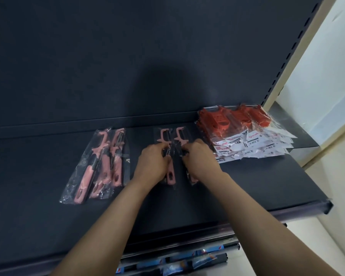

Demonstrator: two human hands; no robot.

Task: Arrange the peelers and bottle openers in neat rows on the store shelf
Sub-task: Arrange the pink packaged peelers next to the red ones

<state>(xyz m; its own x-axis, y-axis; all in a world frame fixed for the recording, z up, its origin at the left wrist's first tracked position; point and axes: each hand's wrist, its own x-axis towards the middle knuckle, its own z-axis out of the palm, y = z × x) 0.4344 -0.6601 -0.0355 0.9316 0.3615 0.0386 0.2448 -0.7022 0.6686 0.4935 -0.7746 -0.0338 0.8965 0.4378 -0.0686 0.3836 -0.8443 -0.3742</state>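
Your left hand (153, 162) has its fingers curled round the middle of one bagged pink peeler (170, 176), and your right hand (201, 162) grips the bagged pink peeler beside it (180, 136) the same way. Both lie side by side on the dark shelf (247, 186), heads toward the back panel, nearly parallel. To your left, well apart, three more pink peelers (102, 166) lie in clear bags, slightly fanned. At the right end sits a loose pile of red packaged tools (247, 132) with white labels.
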